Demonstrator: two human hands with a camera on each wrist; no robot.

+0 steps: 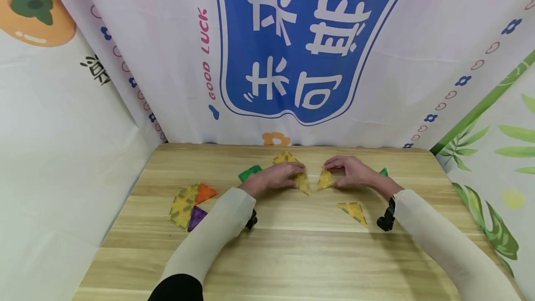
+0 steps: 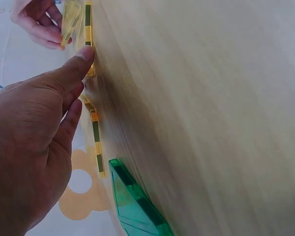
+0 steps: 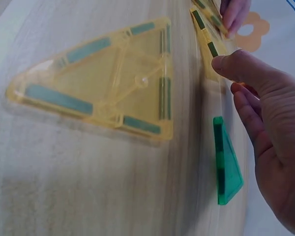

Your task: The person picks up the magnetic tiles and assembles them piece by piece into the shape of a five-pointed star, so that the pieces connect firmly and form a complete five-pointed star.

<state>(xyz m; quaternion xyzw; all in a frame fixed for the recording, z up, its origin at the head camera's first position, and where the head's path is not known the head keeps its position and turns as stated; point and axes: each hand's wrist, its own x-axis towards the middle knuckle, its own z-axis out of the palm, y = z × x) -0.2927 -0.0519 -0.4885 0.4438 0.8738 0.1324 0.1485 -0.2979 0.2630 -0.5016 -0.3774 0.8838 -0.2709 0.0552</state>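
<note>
My left hand [image 1: 273, 175] pinches a see-through yellow triangular magnetic tile [image 1: 303, 185] between thumb and fingers, at the back middle of the table. Another yellow tile [image 1: 286, 157] lies just behind that hand. Facing it across a small gap, my right hand [image 1: 353, 172] pinches a second yellow triangular magnetic tile [image 1: 324, 180] by its side. In the right wrist view, my thumb presses that tile's edge [image 3: 212, 48]. A loose yellow triangular tile [image 1: 353, 212] lies flat on the wood, nearer than the right hand.
A green tile [image 1: 249, 173] lies by the left wrist, and another green tile [image 1: 384, 172] is partly hidden behind the right forearm. Farther left, joined yellow tiles [image 1: 182, 206] lie beside an orange tile [image 1: 205, 193] and a purple tile [image 1: 196, 218]. A printed cloth [image 1: 184, 106] hangs behind the table.
</note>
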